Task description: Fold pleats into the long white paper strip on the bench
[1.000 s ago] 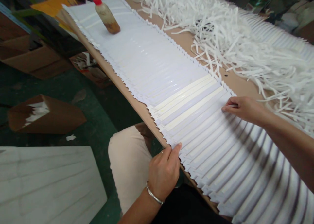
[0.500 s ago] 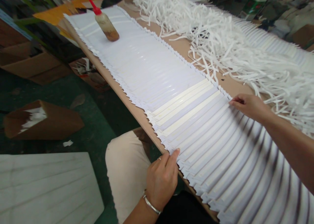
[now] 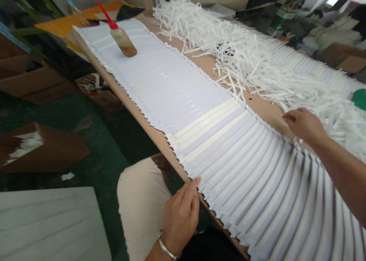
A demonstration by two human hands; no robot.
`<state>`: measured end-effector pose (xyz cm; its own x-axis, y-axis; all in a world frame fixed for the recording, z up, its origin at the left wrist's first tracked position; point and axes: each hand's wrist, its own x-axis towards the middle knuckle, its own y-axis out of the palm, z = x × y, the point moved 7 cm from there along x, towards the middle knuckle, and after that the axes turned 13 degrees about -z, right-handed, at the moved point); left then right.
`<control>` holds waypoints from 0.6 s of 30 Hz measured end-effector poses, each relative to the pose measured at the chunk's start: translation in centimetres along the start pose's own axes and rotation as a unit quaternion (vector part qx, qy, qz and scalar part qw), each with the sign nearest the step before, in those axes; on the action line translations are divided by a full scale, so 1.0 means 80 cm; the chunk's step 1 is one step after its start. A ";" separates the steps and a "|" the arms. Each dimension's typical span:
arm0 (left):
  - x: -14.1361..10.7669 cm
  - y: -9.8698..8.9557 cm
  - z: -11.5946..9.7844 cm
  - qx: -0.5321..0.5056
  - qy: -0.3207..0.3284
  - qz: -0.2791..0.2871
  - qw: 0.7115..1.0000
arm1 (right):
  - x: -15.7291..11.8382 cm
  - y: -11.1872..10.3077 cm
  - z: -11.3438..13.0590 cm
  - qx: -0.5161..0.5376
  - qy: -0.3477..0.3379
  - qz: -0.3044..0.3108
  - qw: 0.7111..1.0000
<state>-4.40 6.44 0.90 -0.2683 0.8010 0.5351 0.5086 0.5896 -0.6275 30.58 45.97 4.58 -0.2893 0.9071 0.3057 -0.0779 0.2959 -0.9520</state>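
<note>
While the left hand [image 3: 180,212] stays on the white strips [image 3: 243,165], the right hand [image 3: 306,124] has withdrawn, both grips unclear.

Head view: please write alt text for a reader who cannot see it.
A person's left hand touches the near edge of a row of overlapping white strips on a table; the right hand is beyond the far edge, beside loose white ribbons. A red-topped bottle rests on the row's far end.

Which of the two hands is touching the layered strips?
The left hand: it touches the near edge of the layered strips. The right hand is off them, over the brown table.
</note>
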 end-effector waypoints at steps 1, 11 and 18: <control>-0.003 -0.003 0.003 -0.009 -0.013 -0.004 1.000 | -0.002 -0.001 -0.007 0.005 -0.012 0.008 1.000; -0.016 -0.028 -0.008 -0.042 -0.078 -0.007 0.996 | -0.033 -0.008 -0.015 0.040 -0.020 -0.044 0.998; -0.012 -0.001 -0.032 -0.161 -0.187 0.045 0.968 | -0.121 -0.068 0.131 0.216 -0.089 0.015 0.972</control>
<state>-2.07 5.38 1.86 -0.4572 0.8650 0.2067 0.7564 0.5004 -0.4213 23.83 32.43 6.60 -0.4549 0.8364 0.3059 -0.4496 0.0808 -0.8896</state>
